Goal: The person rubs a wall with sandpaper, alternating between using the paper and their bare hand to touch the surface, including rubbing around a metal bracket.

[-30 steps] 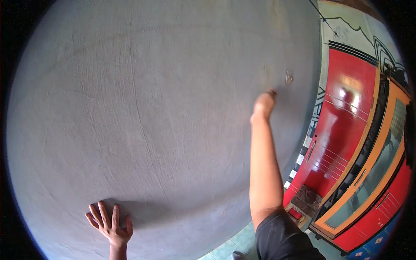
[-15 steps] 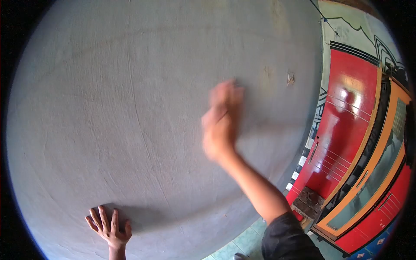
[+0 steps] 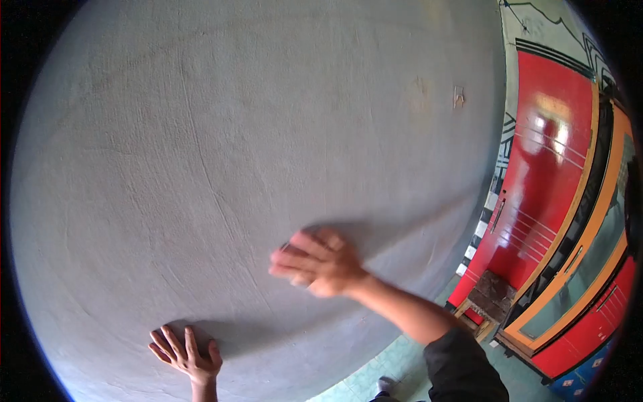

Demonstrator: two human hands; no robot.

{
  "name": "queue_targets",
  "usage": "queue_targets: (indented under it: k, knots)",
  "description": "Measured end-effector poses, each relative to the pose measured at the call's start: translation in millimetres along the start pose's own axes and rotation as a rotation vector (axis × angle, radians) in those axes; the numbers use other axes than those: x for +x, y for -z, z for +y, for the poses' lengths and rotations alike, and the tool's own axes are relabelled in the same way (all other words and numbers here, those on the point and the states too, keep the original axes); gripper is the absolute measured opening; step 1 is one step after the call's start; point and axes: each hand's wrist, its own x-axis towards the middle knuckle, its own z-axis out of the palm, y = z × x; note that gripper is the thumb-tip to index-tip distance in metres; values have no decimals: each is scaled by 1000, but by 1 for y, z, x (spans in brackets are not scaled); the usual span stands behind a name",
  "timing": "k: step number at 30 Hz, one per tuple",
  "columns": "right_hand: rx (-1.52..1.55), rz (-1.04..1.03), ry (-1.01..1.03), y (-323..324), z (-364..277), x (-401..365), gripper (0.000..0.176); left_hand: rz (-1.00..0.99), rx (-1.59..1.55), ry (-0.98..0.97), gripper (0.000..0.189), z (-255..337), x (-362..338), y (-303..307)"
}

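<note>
A grey plastered wall [image 3: 221, 147] with fine vertical ridges and streaks fills most of the view. My left hand [image 3: 191, 355] rests against its lower left part, fingers spread and nothing held. To the right and higher up, my right hand [image 3: 321, 261] is at the wall with its fingers pointing left, pressed close together and smeared by motion. A thin dark edge shows by the fingertips, as of something flat under them, but its kind is too blurred to make out. The right arm wears a dark sleeve [image 3: 462, 365].
Right of the wall stand a red door panel [image 3: 549, 141] and an orange-framed glass cabinet [image 3: 576, 268]. A dark-topped wooden stool [image 3: 492, 295] stands low before them. A small fitting [image 3: 458, 97] sits on the wall. Below are pale green floor tiles [image 3: 362, 385] and a foot [image 3: 386, 384].
My right hand has swept down and slightly left along the wall, its fingers turning from upward to leftward. My left hand stays planted; the view has shifted a little.
</note>
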Motion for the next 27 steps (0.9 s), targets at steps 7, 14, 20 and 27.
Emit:
queue_targets:
  k: [7, 14, 20, 27]
  knots:
    - [-120, 334, -674, 33, 50, 28, 57, 12, -40, 29, 64, 0, -7, -5]
    - [-268, 43, 43, 12, 48, -21, 59, 39, -2, 40, 66, 1, -12, -12]
    - [35, 610, -972, 23, 99, -18, 64, 27, -18, 222, 68, 22, -22, -24]
    - [-161, 213, -203, -19, 28, -64, 53, 53, -39, 417, 74, 55, -15, -32]
